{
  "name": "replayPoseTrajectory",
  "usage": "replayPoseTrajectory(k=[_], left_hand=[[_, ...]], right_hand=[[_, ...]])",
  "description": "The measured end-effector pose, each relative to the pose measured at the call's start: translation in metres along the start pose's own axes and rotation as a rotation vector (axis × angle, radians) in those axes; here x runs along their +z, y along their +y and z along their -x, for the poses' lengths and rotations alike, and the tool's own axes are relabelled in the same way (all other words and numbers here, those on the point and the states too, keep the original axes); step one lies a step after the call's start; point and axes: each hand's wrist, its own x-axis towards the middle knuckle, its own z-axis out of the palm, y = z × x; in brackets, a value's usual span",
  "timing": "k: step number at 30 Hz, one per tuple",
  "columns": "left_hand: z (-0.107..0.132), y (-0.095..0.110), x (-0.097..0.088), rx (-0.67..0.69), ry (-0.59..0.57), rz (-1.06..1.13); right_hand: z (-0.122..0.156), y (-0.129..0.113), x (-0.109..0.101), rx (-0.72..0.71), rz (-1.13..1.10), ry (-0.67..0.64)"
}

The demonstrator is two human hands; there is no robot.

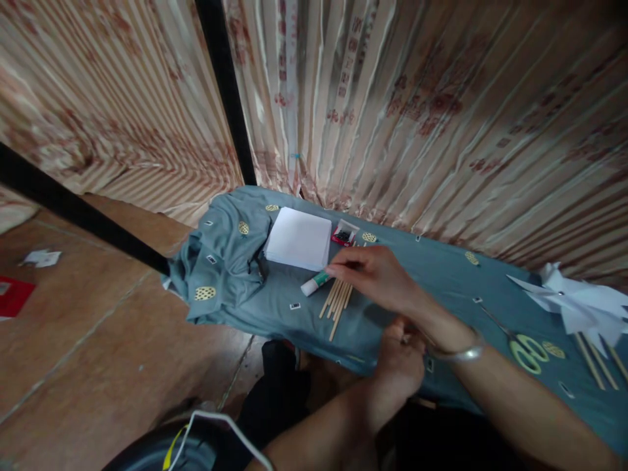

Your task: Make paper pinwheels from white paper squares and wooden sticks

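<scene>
My right hand (377,275), with a silver bracelet at its wrist, reaches in over the cloth-covered surface. Its fingers are pinched on the end of a green-and-white glue stick (314,283), beside a bundle of thin wooden sticks (337,301). Below the right wrist, my left hand (401,356) is closed, its fingers curled in. Whatever it holds, if anything, is hidden. A stack of white paper (299,237) lies behind the glue stick. A small red-and-white box (345,233) with dark small pieces inside stands to the right of the paper.
Scissors (524,350) with yellow-green handles lie on the right. White paper pinwheels (583,301) on wooden sticks rest at the far right. The blue-grey cloth (230,248) is bunched on the left. A black pole (228,98) and a curtain (417,131) stand behind.
</scene>
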Motion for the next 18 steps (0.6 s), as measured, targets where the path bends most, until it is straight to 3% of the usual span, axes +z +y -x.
replayPoseTrajectory(k=[2, 5, 10, 18], left_hand=[[0.009, 0.001, 0.004, -0.128, -0.089, 0.067], [0.021, 0.007, 0.005, -0.242, -0.162, 0.160], [0.032, 0.014, 0.004, -0.313, -0.207, 0.190], [0.043, 0.011, 0.004, -0.176, -0.264, 0.165]], right_hand=[[-0.034, 0.008, 0.008, -0.041, 0.323, -0.108], [-0.052, 0.029, 0.031, -0.140, 0.669, -0.257], [-0.061, 0.044, 0.053, -0.149, 0.762, -0.309], [-0.065, 0.048, 0.051, -0.138, 0.750, -0.321]])
